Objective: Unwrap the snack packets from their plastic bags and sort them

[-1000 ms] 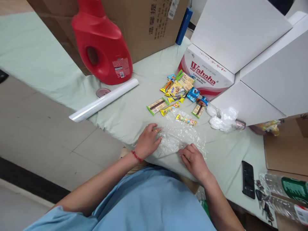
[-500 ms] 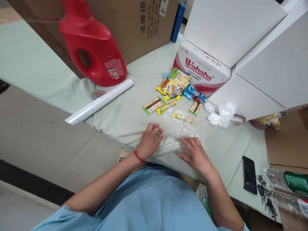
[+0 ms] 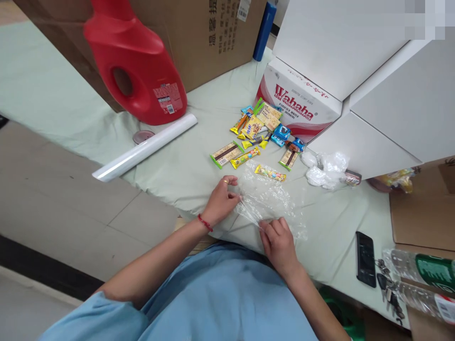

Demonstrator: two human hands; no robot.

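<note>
A clear plastic bag [image 3: 272,196] lies crumpled on the green cloth, its near edge drawn taut between my two hands. My left hand [image 3: 222,199], with a ring and a red bracelet, pinches the bag's left corner between thumb and finger. Lower and to the right, my right hand [image 3: 279,241] grips the same edge with curled fingers. One yellow-wrapped snack bar [image 3: 270,173] lies at the bag's far side; whether it is in or under the plastic I cannot tell. Just beyond are another yellow bar [image 3: 245,157] and a green-ended wafer pack [image 3: 226,154].
Several wrapped snacks [image 3: 261,123] are heaped before a Wahaha carton [image 3: 298,104]. A red detergent jug [image 3: 142,71] and a white roll [image 3: 145,148] stand and lie at left. White crumpled plastic [image 3: 329,170], a phone [image 3: 366,259], keys [image 3: 391,293] and bottles [image 3: 423,270] are at right.
My right hand has come down and toward me and closed on the bag's edge. My left fingers have tightened on the other corner, and the edge is now pulled into a taut line.
</note>
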